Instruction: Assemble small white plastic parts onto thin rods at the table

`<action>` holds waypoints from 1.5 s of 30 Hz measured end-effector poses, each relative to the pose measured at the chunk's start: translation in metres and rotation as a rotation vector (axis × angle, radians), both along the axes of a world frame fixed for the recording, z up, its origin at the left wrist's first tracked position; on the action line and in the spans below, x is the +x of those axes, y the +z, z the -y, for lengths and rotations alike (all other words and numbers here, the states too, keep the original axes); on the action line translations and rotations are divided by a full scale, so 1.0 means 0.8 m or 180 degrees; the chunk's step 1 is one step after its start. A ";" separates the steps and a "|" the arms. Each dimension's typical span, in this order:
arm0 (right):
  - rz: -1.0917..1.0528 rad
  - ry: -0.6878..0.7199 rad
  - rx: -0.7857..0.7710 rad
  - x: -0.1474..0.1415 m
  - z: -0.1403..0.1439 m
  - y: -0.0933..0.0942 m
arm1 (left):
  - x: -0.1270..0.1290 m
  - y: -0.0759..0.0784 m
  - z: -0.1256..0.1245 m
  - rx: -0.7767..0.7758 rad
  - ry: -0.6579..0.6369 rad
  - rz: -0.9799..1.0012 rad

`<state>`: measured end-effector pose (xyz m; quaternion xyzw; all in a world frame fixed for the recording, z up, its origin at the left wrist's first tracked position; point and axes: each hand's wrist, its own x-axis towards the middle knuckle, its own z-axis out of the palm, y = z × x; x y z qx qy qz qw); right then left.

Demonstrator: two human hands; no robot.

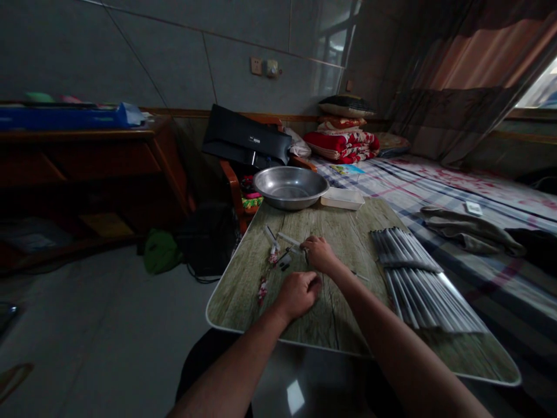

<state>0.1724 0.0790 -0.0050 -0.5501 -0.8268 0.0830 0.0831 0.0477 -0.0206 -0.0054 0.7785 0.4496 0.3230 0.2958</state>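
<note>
the left hand [299, 293] rested on the wooden table [348, 325], curled into a loose fist; whether it held anything could not be told. the right hand [319, 253] lay further out, fingers pinched on a thin pen tube [289, 238] among small pen parts [278, 255]. a row of grey tubes [413, 278] lay to the right, a metal bowl [290, 187] at the far edge

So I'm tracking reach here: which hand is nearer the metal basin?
Right. The right hand lies mid-table, closer to the metal basin at the far edge; the left hand rests nearer the person.
</note>
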 end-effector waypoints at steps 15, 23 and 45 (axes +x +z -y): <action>-0.3224 -0.0452 -0.0618 0.042 0.071 0.020 | -0.002 -0.002 -0.018 -0.1373 0.0467 0.2515; -0.2594 -0.0248 -0.0922 0.064 0.106 0.017 | -0.003 0.006 -0.012 -0.1812 0.0458 0.3032; -0.2579 -0.0289 -0.0887 0.099 0.104 0.023 | -0.015 -0.008 -0.028 -0.1511 0.1102 0.3892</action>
